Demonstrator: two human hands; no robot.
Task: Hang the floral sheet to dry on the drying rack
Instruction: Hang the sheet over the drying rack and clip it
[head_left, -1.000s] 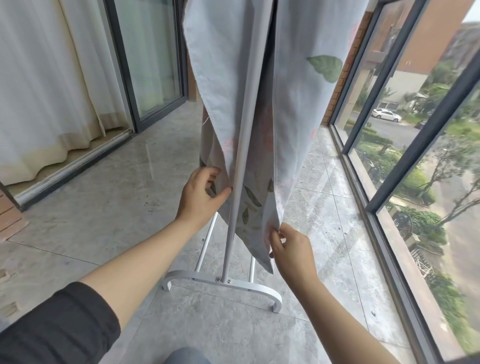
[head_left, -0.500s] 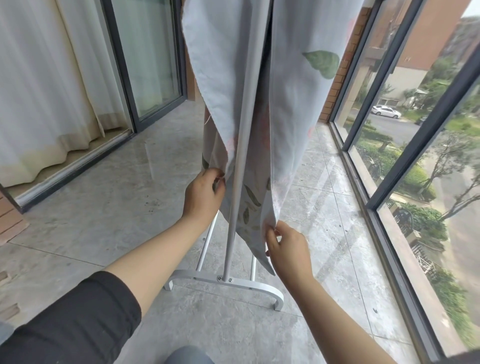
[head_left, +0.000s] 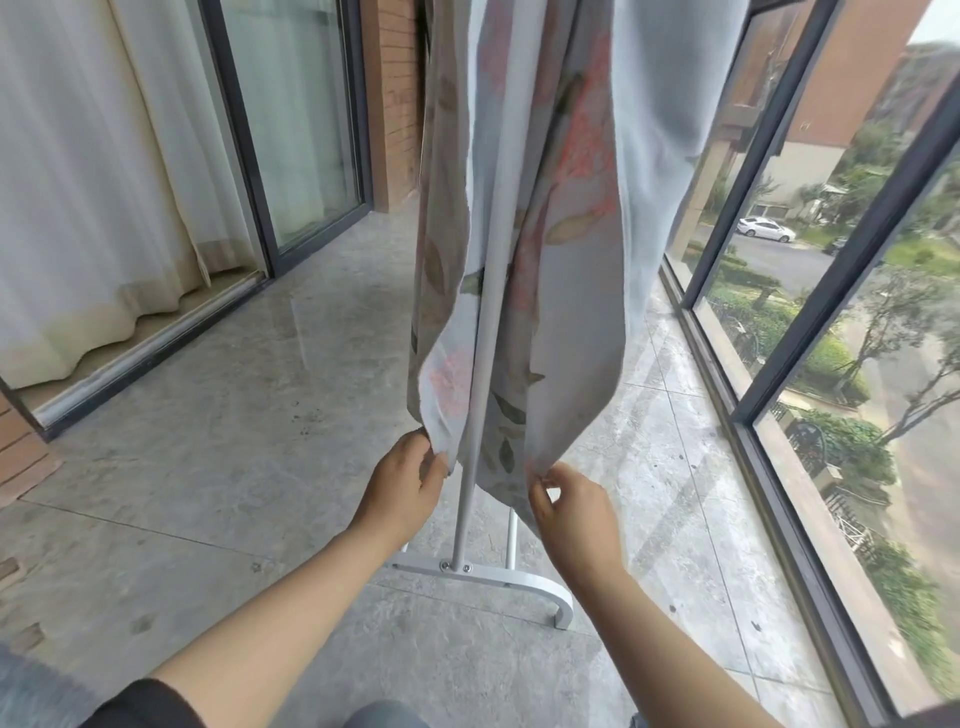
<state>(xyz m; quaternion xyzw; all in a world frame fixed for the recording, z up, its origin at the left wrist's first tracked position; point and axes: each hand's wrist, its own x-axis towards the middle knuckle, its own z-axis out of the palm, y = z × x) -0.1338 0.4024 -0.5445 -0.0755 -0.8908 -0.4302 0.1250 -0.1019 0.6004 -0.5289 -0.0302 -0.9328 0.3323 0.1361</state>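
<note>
Lower now, left hand (head_left: 402, 486) and right hand (head_left: 574, 512) each pinch a hem corner, seemingly tugging the floral sheet (head_left: 571, 260) smooth on the drying rack (head_left: 480, 364).

My pale blue sheet (head_left: 571, 260), printed with pink flowers and green leaves, hangs in folds either side of the upright pole of the white rack (head_left: 482, 364).

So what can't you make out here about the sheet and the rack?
Head view: the top of the drying rack, and how the floral sheet lies over it, cut off by the upper edge.
Head view: the rack's second upright, mostly behind the sheet.
Head view: the base's left end, behind the left forearm.
</note>
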